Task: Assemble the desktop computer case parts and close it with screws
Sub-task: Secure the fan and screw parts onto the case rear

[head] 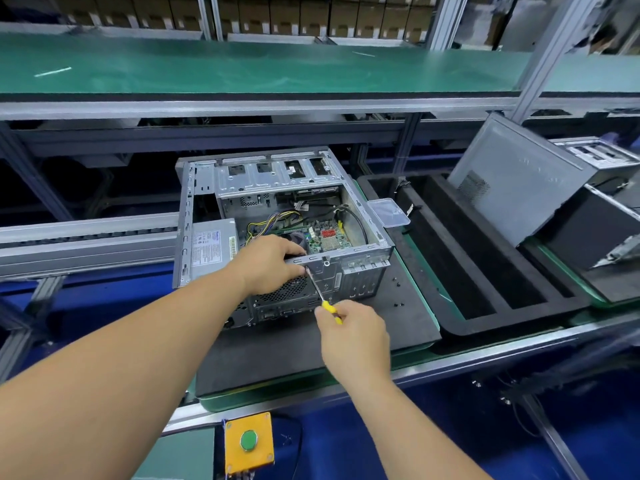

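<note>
An open grey computer case (367,258) lies on its side on a dark foam mat (398,317), its motherboard (325,235) and coloured cables showing inside. My left hand (268,261) grips the case's rear top rail, fingers curled over the edge beside the fan grille (287,291). My right hand (353,336) holds a yellow-handled screwdriver (320,294). Its tip touches the rear panel right by my left fingers. The grey power supply (211,245) sits in the case's left side. Loose black screws (396,280) lie on the mat to the right.
A small clear plastic box (389,211) rests by the case's right edge. A black foam tray (485,258) with long slots stands to the right, with a grey side panel (512,178) leaning behind it. A yellow box with a green button (248,441) hangs below the bench edge.
</note>
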